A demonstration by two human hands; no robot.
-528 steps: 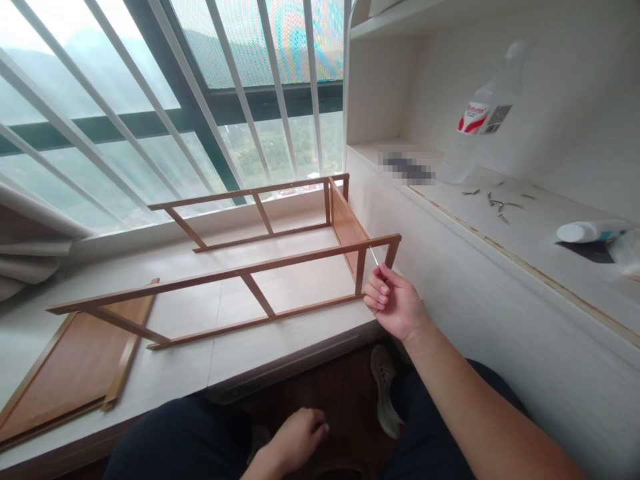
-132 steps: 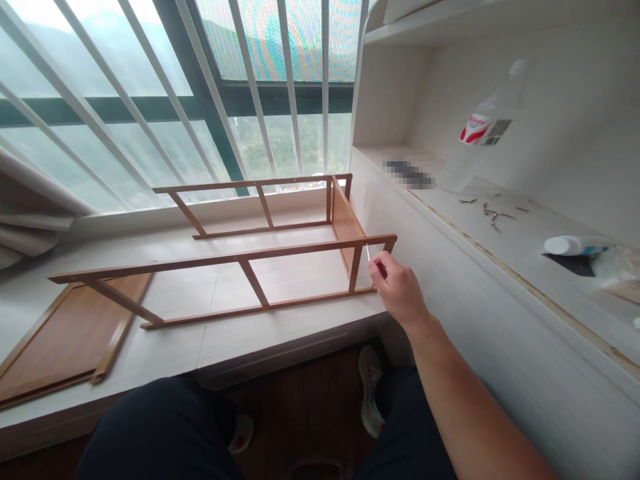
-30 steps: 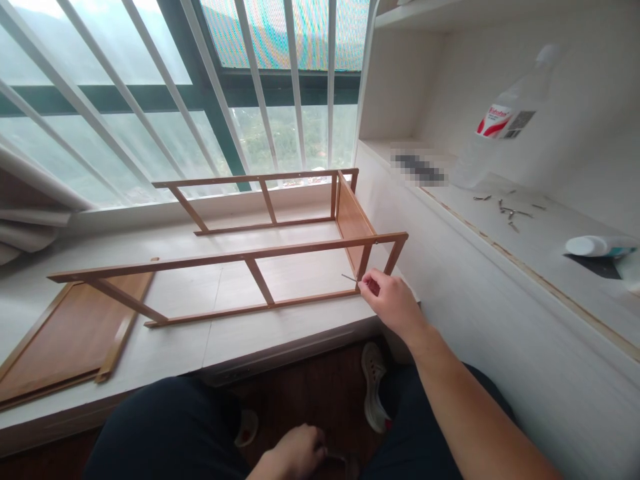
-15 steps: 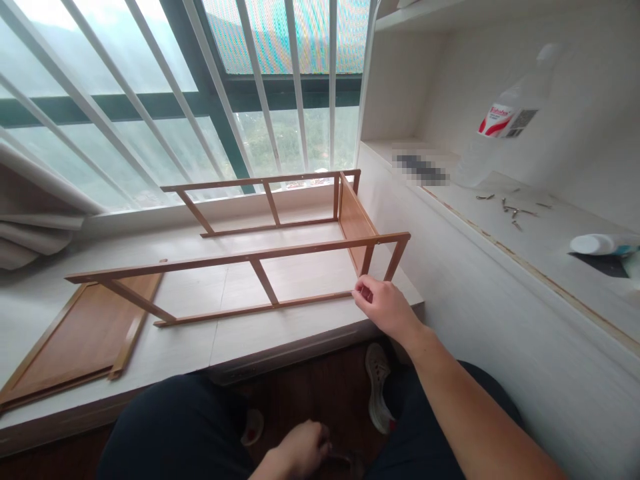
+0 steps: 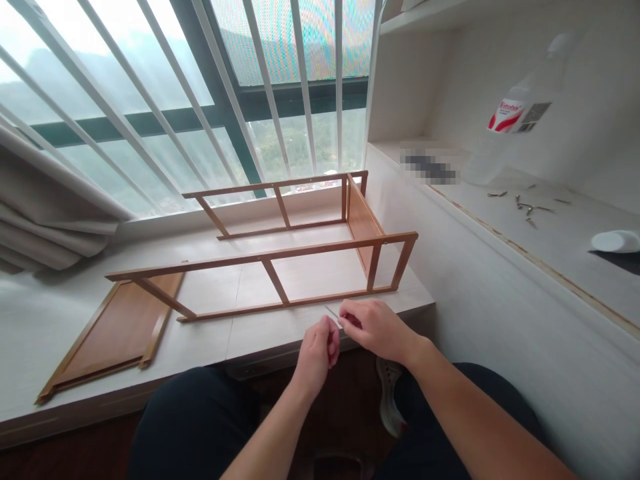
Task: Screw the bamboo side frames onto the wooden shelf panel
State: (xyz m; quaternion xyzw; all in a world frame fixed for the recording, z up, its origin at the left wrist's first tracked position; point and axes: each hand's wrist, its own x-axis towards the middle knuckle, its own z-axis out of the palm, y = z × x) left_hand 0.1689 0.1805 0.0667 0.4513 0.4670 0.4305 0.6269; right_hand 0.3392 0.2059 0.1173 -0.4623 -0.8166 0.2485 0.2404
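My right hand (image 5: pixel 373 325) is closed in a pinch on a thin metal rod (image 5: pixel 331 312), whose tip points left and up; its exact kind is too small to tell. Just left of it is my left hand (image 5: pixel 316 350), fingers closed near the rod, and whatever they hold is hidden. Beyond both hands a wooden shelf frame (image 5: pixel 290 253) stands on the pale ledge (image 5: pixel 270 333): two ladder-like sides joined at the right by a wooden end panel (image 5: pixel 364 213). Another wooden panel (image 5: pixel 117 327) lies flat at the left, partly under the near side's left end.
On the right-hand shelf (image 5: pixel 565 240) lie several small screws (image 5: pixel 529 208), beside a clear plastic bottle (image 5: pixel 510 127) and a white container (image 5: pixel 615 241). A blurred dark item (image 5: pixel 430 167) lies farther back. A curtain (image 5: pixel 55 200) hangs at the left by the barred window.
My right hand has drawn back from the frame's lower right corner, and the thin rod now shows. My left hand has risen from low down to meet it. The view has shifted slightly.
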